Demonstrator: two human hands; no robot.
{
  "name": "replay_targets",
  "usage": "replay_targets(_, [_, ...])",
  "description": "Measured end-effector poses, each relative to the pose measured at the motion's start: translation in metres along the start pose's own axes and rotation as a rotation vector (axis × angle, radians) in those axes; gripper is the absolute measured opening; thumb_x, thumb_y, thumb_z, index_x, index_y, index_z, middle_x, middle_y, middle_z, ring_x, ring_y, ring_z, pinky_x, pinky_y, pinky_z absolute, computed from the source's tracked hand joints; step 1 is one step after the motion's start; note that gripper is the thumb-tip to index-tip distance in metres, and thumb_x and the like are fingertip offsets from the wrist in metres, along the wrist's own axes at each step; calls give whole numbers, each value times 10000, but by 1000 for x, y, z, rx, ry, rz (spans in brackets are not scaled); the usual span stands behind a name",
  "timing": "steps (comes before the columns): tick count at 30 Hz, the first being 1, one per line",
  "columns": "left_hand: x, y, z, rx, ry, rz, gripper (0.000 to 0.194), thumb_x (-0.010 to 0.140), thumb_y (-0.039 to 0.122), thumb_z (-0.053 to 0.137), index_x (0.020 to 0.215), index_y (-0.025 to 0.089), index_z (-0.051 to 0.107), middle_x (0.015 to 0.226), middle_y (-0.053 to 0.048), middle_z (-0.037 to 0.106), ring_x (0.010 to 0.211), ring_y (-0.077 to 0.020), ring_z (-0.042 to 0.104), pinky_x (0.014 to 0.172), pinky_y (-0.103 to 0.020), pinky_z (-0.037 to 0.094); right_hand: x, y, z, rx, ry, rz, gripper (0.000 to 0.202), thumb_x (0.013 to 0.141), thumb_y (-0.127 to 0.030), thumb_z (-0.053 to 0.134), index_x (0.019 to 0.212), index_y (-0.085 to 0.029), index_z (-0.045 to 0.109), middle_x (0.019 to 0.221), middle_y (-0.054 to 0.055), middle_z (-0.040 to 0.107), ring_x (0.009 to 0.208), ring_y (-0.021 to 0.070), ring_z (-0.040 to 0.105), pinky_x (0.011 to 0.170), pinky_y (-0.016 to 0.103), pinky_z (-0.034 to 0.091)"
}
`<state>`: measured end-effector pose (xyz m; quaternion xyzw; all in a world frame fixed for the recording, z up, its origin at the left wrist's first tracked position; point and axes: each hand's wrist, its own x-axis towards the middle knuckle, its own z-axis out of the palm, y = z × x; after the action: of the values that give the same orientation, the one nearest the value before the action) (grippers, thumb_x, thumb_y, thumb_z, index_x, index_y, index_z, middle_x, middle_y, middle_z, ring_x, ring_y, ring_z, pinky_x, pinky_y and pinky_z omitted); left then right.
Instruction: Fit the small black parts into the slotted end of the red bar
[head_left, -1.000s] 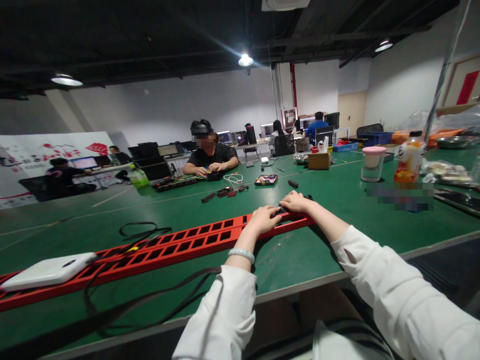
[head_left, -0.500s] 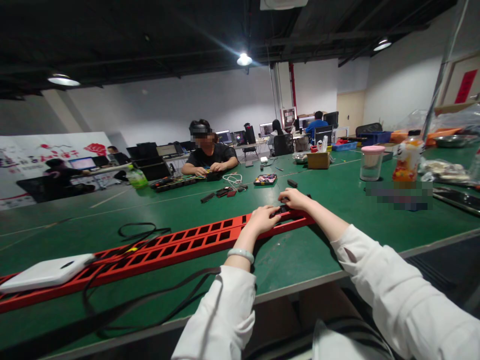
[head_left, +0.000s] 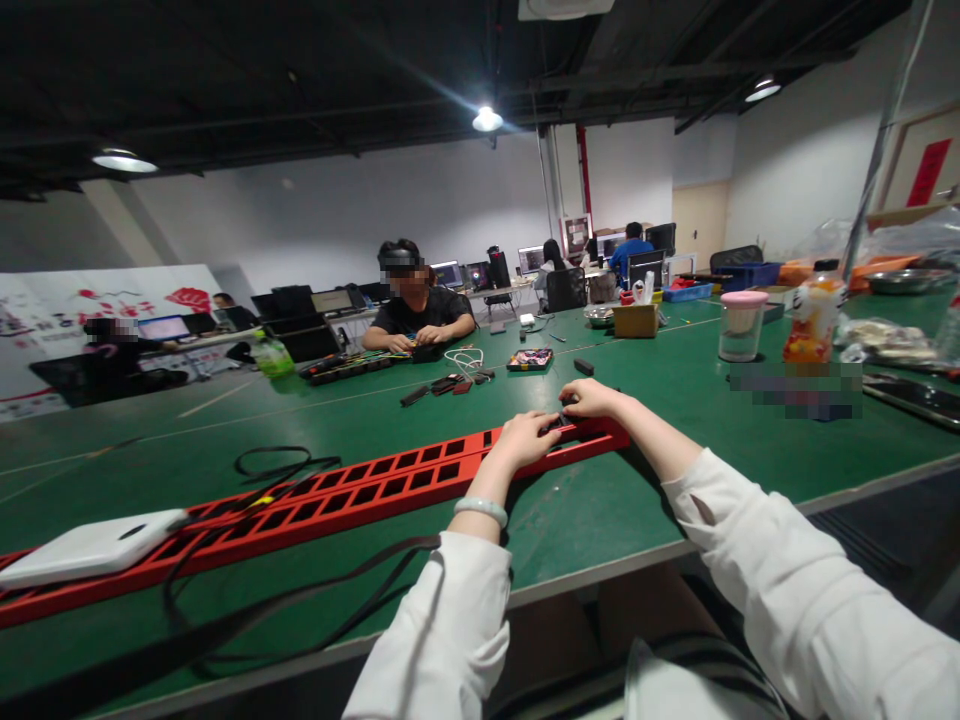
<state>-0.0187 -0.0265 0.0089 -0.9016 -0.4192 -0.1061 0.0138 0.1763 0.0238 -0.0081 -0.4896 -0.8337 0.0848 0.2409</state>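
A long red slotted rack [head_left: 420, 485] lies across the green table [head_left: 600, 510], its right end under my hands. My left hand [head_left: 526, 438] rests over the rack near that end, fingers bent around a small dark part [head_left: 555, 422] set in it. From the right, my right hand [head_left: 592, 398] reaches to the same spot, its fingers curled down at the part's far side. What the fingertips grip is too small to make out. A white device [head_left: 94, 547] lies on the rack's left end, with black cables beside it.
Small dark pieces [head_left: 450, 384] and a patterned box [head_left: 530, 360] lie beyond the rack. A lidded cup [head_left: 742, 325] and a juice bottle [head_left: 814, 315] stand at the right. Black straps [head_left: 300, 590] cross the near left. A person [head_left: 420, 310] sits opposite.
My right hand's fingers have lowered slightly toward the dark part at the rack's right end. My left hand has barely moved.
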Motion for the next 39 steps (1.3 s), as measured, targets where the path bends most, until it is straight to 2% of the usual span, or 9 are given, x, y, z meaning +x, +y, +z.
replay_targets(4, [0,1,-1,-4,-8,-23,461,819,531,374,1203,311,503,1225,-3,511,1103,-224,465,922,-301,346,-2,4,2,228,28,61,364,670,-229,627,1025,-156,587,983,81,620,816,158,581,683,220,453])
replay_targets(9, [1,0,0,-1,-21,-55,453,815,528,384,1201,322,502,1242,3,496,1124,-228,444,936,-318,330,-4,9,4,542,-52,124,335,678,-260,637,986,-142,579,913,64,602,522,56,515,505,188,442])
replay_targets(14, [0,0,0,19,-13,-35,460,821,532,368,1206,315,499,1237,2,501,1116,-224,451,935,-308,332,-6,9,2,693,-54,138,323,689,-267,627,967,-114,569,775,32,584,485,44,474,454,167,398])
replay_targets(18, [-1,1,-1,20,-17,-46,456,825,520,369,1212,312,493,1245,3,493,1122,-219,446,942,-303,325,-7,8,-1,724,-35,151,303,714,-234,601,981,-95,563,647,1,552,494,54,470,475,171,392])
replay_targets(22, [0,0,0,17,-15,-38,460,824,523,367,1212,311,492,1247,2,492,1124,-220,445,943,-305,326,-7,9,-2,755,-45,167,282,724,-181,583,993,-98,565,625,0,549,526,68,491,512,181,411])
replay_targets(27, [1,-2,2,10,-17,-39,462,822,527,367,1212,314,492,1249,2,488,1128,-221,440,946,-308,321,-7,14,-1,838,-75,155,383,699,-190,621,1063,-117,530,758,35,596,576,80,531,551,199,445])
replay_targets(30, [1,-1,1,9,-17,-40,461,822,527,368,1213,315,490,1251,3,486,1125,-220,442,944,-306,322,-8,15,-2,798,-74,172,478,652,-221,670,1092,-123,511,866,64,608,641,103,563,579,213,462])
replay_targets(39, [0,-1,1,-2,-11,-32,460,819,535,368,1210,325,490,1238,5,498,1116,-220,449,935,-309,328,-9,13,-5,616,-70,182,379,594,-257,696,925,-113,581,832,48,614,691,128,568,598,208,445])
